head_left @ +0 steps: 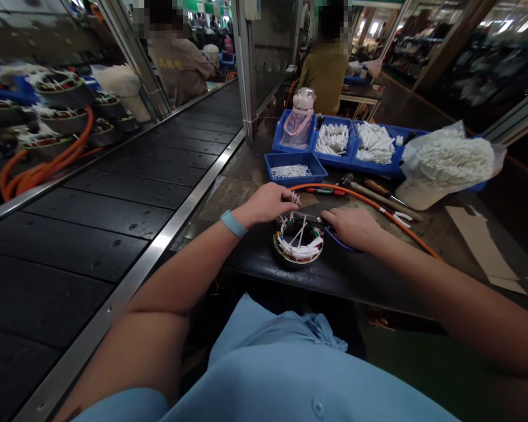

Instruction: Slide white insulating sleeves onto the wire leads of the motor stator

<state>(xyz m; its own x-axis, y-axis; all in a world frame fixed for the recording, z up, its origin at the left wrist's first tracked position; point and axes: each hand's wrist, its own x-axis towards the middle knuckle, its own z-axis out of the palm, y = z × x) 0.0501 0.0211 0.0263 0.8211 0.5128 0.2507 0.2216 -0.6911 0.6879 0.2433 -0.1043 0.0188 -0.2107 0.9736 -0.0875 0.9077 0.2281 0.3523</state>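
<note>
A round motor stator point(298, 242) with white sleeved wires sits on the dark workbench point(347, 275) in front of me. My left hand point(269, 203) is closed in a pinch on white wire sleeves at the stator's far rim. My right hand point(354, 227) is closed around a blue-handled tool point(337, 241), its metal tip reaching towards the wires by the left hand.
A black conveyor belt point(114, 193) runs along the left, with more stators point(64, 120) beyond it. Blue bins point(295, 166) of white sleeves, a pink bottle point(299, 120), a bag of white tubes point(449, 161), an orange cable point(378, 208) and hand tools lie behind. Two people work farther back.
</note>
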